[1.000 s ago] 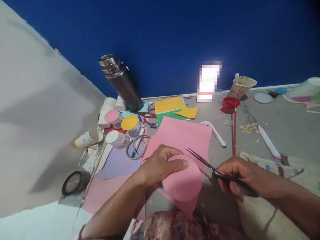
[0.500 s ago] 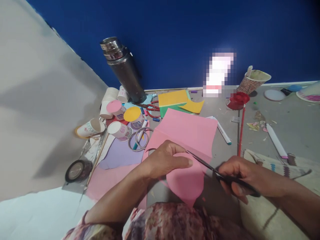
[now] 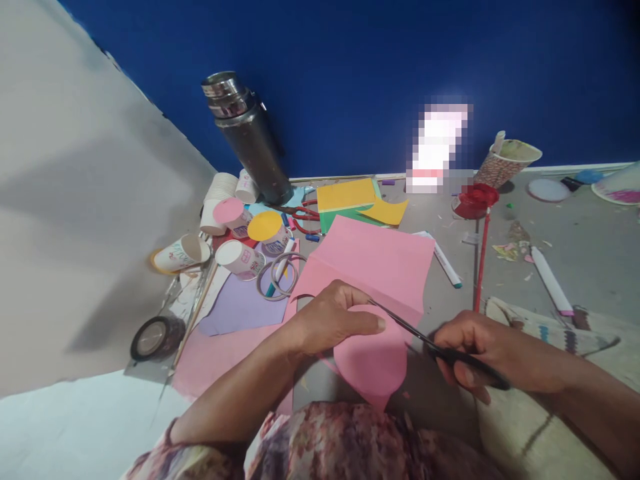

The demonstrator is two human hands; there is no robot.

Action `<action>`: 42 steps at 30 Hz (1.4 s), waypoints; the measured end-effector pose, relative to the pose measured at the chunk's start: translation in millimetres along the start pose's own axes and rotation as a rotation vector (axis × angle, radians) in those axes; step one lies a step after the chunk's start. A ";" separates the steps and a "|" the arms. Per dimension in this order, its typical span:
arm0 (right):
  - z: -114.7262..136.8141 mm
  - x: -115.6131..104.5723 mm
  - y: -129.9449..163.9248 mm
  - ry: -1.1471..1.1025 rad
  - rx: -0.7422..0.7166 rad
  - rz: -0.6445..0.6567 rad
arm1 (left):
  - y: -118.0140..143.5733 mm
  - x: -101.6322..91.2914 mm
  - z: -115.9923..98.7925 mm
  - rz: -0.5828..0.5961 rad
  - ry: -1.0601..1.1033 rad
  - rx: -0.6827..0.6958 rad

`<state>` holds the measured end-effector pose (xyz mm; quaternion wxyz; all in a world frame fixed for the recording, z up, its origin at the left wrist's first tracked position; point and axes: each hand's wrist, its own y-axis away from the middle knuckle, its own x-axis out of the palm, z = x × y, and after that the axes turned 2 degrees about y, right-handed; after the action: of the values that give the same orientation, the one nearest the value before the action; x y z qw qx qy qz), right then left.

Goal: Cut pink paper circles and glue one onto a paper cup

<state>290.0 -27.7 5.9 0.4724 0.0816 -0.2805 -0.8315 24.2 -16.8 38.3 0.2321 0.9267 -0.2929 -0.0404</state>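
Observation:
My left hand [image 3: 345,317] pinches a rounded piece of pink paper [image 3: 373,363], thumb on top and fingers hidden beneath it. Closed round the black handles of a pair of scissors [image 3: 405,327] is my right hand [image 3: 475,353]. The scissors' blades lie along the upper right edge of the paper, their tip close to my left fingers. A narrow strip hangs from the paper's lower edge. Just beyond my hands lies a larger folded pink sheet [image 3: 370,263] with a curved cut at its left side.
At the left stand several paper cups [image 3: 240,260], tape rings [image 3: 283,277] and a black tape roll [image 3: 157,338]. A steel flask [image 3: 250,140] leans on the blue wall. Markers [image 3: 551,280], a red brush [image 3: 483,260] and a cloth [image 3: 530,427] lie right.
The scissors' handles have drawn slightly closer together and shifted a little left in my right hand. My left hand and the paper have hardly moved.

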 end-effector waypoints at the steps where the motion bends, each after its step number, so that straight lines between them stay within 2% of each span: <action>1: 0.6 0.3 0.1 0.002 0.008 -0.007 | 0.0 0.0 0.0 -0.001 -0.003 0.002; 9: -3.2 0.9 0.5 -0.017 0.046 -0.009 | 1.7 -2.6 0.5 0.028 -0.026 0.008; 15: -7.2 -2.4 0.8 -0.030 0.022 0.031 | 1.7 -2.8 -2.3 0.034 -0.024 0.007; 30: 1.7 1.5 2.3 0.086 0.073 -0.026 | 3.0 -4.9 0.3 0.023 -0.080 -0.041; 33: -0.8 -0.1 2.5 0.072 0.033 -0.027 | 3.0 -5.1 1.0 0.010 -0.066 -0.032; 38: -5.3 -4.3 0.4 0.021 -0.097 -0.094 | 0.3 -2.8 2.3 -0.087 0.139 0.021; 42: -5.8 -3.9 -1.0 0.016 -0.134 -0.073 | -0.3 -1.9 3.9 -0.111 0.208 0.009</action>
<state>293.7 -26.3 0.1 0.4483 0.0669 -0.2174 -0.8645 21.9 -17.1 34.5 0.2545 0.9417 -0.2155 0.0445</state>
